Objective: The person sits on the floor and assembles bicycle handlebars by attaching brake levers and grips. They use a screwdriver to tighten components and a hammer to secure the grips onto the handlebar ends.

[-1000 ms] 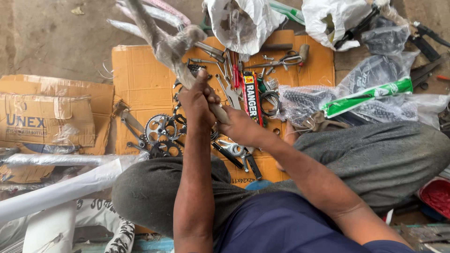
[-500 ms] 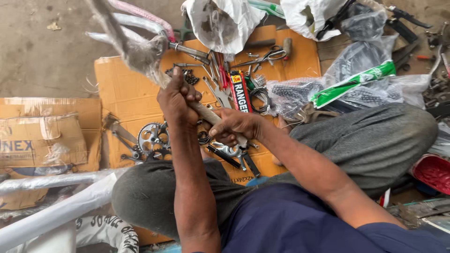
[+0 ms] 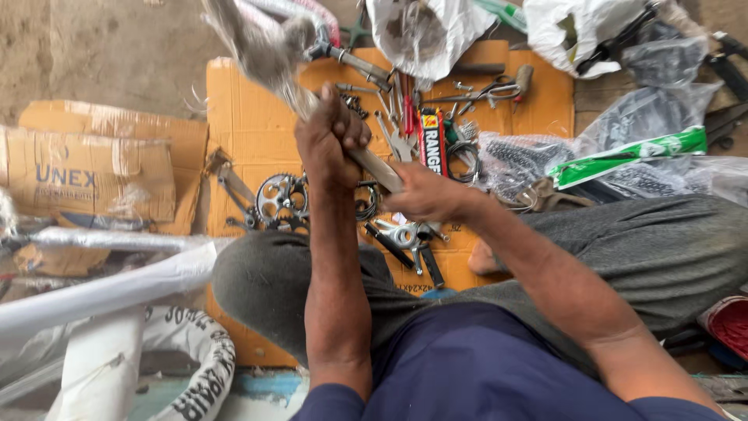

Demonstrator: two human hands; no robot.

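Nearest, the person sits cross-legged on the floor in grey trousers (image 3: 623, 257), with knees spread, so the work lies between them within easy reach. Both hands are closed round one long metal bar (image 3: 374, 168): the left hand (image 3: 331, 136) is fisted on its upper part, the right hand (image 3: 425, 195) wraps the lower end just beside it, a two-handed hold that looks meant for leverage. The bar runs up and left to a grey bicycle frame part (image 3: 257, 43), blurred, raised above the floor at the far left of the mat. Under the hands a flattened cardboard sheet (image 3: 241, 125) serves as a mat that keeps small parts together off the dirt: a toothed chainring (image 3: 282, 199) left of the forearm, crank pieces (image 3: 405, 238) near the right wrist, spanners (image 3: 393, 140) and loose bolts beyond. At near left lie a white wrapped frame tube (image 3: 109, 292) and a tyre (image 3: 206, 374); a brown carton (image 3: 86, 171) sits further left, its contents hidden. At the right, clear plastic bags (image 3: 647, 117) hold dark parts, too wrapped to identify. Farthest, two white plastic bags (image 3: 425, 31) sag open, one showing a black tool-like shape.
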